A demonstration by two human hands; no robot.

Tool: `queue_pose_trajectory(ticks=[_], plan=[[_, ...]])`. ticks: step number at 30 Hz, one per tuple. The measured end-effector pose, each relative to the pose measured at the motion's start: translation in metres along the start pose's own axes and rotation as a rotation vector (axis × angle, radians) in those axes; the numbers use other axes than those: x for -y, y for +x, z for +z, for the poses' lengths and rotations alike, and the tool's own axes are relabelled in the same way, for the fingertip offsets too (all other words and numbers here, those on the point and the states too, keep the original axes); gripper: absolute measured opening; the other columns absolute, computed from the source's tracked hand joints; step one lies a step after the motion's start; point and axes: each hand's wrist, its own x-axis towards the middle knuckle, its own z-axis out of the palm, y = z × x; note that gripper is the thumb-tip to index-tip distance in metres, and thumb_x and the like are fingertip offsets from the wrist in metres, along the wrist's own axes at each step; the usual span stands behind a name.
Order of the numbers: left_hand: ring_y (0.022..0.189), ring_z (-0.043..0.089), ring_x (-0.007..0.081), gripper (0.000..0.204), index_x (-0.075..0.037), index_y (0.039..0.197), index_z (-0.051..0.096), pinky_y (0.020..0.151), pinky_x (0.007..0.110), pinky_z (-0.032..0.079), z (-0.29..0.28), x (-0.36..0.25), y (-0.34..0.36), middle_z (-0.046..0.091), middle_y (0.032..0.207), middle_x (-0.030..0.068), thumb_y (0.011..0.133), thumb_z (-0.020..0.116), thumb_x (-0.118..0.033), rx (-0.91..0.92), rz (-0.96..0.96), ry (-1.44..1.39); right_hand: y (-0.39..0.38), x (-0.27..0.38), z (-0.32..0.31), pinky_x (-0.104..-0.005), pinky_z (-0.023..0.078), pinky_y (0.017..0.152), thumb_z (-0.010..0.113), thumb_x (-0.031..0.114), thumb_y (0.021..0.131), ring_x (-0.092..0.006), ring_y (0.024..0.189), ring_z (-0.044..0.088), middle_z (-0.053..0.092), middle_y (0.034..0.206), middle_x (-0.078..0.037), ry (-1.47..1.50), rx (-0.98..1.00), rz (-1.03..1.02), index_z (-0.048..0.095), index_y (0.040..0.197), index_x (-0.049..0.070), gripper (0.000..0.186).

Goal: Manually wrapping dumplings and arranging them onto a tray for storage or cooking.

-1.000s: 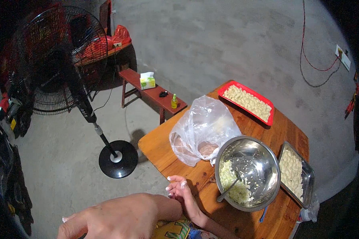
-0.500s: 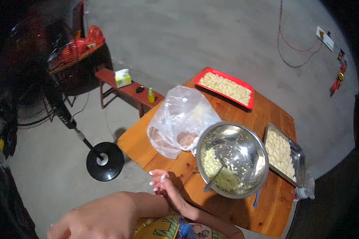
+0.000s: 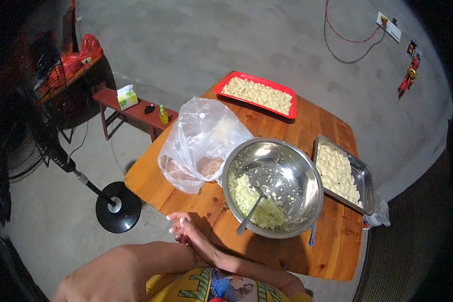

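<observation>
My left hand (image 3: 93,279) is large and blurred at the lower left, its fingers partly cut off by the picture's edge, so I cannot tell what they do. Across my body comes my right hand (image 3: 185,229), beside my left arm; its whitish-tipped fingers are bent, a little apart and hold nothing. A large steel bowl (image 3: 307,183) on the table holds chopped pale-green vegetable (image 3: 246,196), with a metal spoon (image 3: 250,214) leaning over its near rim. Left of the bowl and against it lies a clear plastic bag (image 3: 199,126) with something pinkish at its lower part.
On the wooden table (image 3: 317,254) a red tray (image 3: 293,108) and a steel tray (image 3: 367,191) carry pale dumpling-like pieces. A standing fan's base (image 3: 121,214) is on the floor at left. A tissue pack (image 3: 127,98) and yellow-green bottle (image 3: 163,116) stand on a red bench (image 3: 136,117).
The whole view has shifted, so the table and its things now sit further left and slightly higher. Both arms keep nearly the same pose; nothing has been picked up.
</observation>
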Motion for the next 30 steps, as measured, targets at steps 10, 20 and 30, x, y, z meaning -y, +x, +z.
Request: queue_pose_trajectory(ticks=[10, 20, 30], plan=[[0.094, 0.061, 0.0343, 0.028, 0.001, 0.112, 0.059, 0.091, 0.044, 0.049, -0.007, 0.005, -0.005, 0.062, 0.105, 0.0234, 0.099, 0.045, -0.020, -0.030, -0.038, 0.028, -0.016, 0.023, -0.003, -0.0246, 0.039, 0.082, 0.032, 0.056, 0.099, -0.0087, 0.085, 0.046, 0.049, 0.102, -0.003, 0.054, -0.008, -0.097, 0.043, 0.131, 0.009, 0.058], [0.091, 0.061, 0.0320, 0.024, -0.001, 0.110, 0.059, 0.089, 0.042, 0.050, -0.007, 0.011, 0.000, 0.062, 0.103, 0.0216, 0.098, 0.047, -0.018, -0.050, -0.075, 0.060, -0.026, 0.022, -0.002, -0.0265, 0.036, 0.087, 0.035, 0.058, 0.098, -0.0110, 0.094, 0.043, 0.048, 0.105, -0.004, -0.017, 0.019, -0.140, 0.042, 0.132, 0.010, 0.060], [0.089, 0.061, 0.0298, 0.021, -0.002, 0.108, 0.059, 0.087, 0.040, 0.051, -0.010, 0.014, 0.008, 0.062, 0.102, 0.0199, 0.098, 0.049, -0.017, -0.070, -0.107, 0.096, -0.008, 0.004, -0.012, -0.0296, 0.035, 0.092, 0.035, 0.059, 0.097, -0.0133, 0.096, 0.044, 0.047, 0.109, -0.004, 0.021, 0.052, -0.028, 0.039, 0.133, 0.010, 0.061]])
